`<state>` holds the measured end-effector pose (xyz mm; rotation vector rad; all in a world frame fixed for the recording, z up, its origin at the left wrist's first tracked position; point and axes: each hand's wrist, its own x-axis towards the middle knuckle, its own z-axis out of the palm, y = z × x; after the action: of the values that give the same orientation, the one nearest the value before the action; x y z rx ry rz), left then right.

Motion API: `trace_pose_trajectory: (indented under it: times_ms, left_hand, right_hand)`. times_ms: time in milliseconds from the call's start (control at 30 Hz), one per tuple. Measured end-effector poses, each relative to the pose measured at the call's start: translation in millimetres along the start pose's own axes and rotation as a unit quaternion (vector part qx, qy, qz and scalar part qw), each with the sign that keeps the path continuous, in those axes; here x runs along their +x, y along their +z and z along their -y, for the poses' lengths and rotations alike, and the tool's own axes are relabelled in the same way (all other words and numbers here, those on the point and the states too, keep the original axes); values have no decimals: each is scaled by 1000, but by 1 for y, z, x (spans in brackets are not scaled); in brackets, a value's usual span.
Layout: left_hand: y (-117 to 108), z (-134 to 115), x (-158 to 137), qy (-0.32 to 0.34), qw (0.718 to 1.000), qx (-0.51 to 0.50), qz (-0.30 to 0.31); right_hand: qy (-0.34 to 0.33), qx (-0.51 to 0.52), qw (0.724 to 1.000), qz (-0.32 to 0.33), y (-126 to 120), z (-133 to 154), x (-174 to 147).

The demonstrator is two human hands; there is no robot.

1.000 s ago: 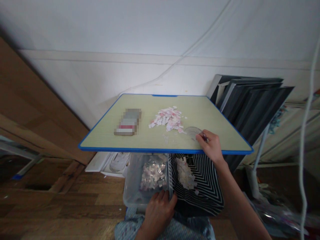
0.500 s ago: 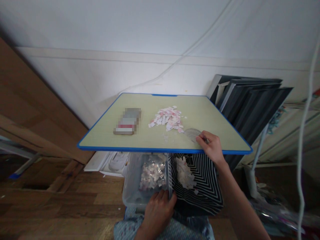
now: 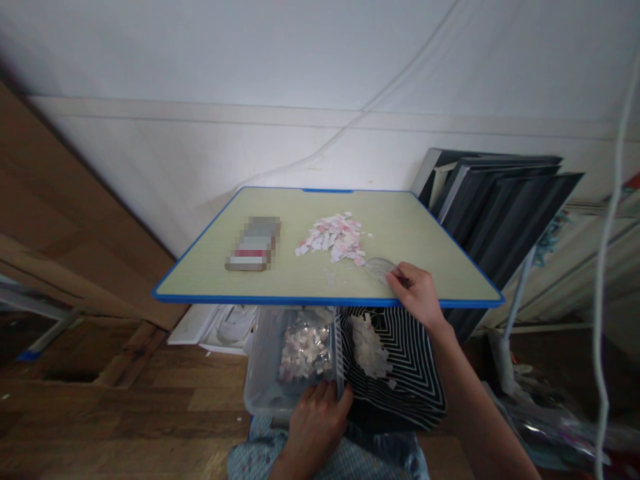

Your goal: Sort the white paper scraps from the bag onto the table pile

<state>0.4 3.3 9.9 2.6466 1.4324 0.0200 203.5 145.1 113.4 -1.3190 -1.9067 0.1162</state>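
Note:
My right hand [image 3: 413, 287] pinches a clear, half-round protractor [image 3: 379, 268] low over the front right of the board. The protractor's far edge reaches a heap of small white and pink paper pieces [image 3: 333, 238]. My left hand [image 3: 320, 417] is closed over the near rim of a clear plastic bin [image 3: 267, 397], at the corner beside a black-and-white striped container [image 3: 413, 347]. A clump of shiny paper pieces [image 3: 305, 350] lies inside the bin. Paler paper pieces [image 3: 370, 350] lie in the striped container.
The blue-edged board [image 3: 425, 233] stands against the wall, with a pixelated block-like object [image 3: 254, 243] on its left. Dark flat panels [image 3: 500, 207] lean at the right. A cardboard box [image 3: 65, 200] is at the left, and white boxes [image 3: 225, 327] sit on the wooden floor.
My right hand has shifted slightly left with the protractor, which now looks more tilted and closer to the paper heap. My left hand stays at the bin's rim.

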Motion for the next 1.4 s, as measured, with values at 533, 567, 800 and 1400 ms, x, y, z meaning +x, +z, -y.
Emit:
trace_pose_trajectory:
  times_ms: [533,567,800,1400]
  left_hand:
    - [5,1,0,-2,1000,-5,-9]
    - [5,1,0,-3,1000,-5,-8]
    - [1,0,-1,1,1000,-4,-4]
    - [4,1,-1,-1,1000,-14,-12]
  right_hand:
    - [-2,-71,995,76,33,28,19]
    - [-5,-70,994,81,37,31,21]
    - [-27,-75,991,111,59,54,30]
    - [-9,38,971,235,73,61,49]
